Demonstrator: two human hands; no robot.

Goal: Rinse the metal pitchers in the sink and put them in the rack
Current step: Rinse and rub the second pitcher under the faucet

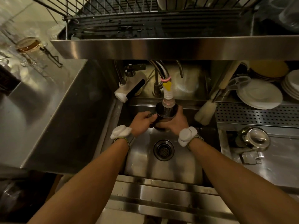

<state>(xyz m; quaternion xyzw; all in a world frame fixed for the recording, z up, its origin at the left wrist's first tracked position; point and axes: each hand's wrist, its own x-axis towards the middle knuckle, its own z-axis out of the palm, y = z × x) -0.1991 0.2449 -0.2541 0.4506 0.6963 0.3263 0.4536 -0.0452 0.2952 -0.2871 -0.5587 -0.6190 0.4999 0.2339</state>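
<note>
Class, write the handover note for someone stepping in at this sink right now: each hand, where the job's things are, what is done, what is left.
Left hand: closed on the pitcher's handle side.
Right hand: wrapped around the pitcher's body from the right.
Pitcher: held over the sink, mouth up, directly under the faucet nozzle. Water flow cannot be made out.
Second pitcher: lying on its side on the counter right of the sink.
Rack: on the shelf above; no pitcher visible in it.
Done: first pitcher brought to the tap.
Left: finish rinsing, rack it, then rinse and rack the second.
</note>
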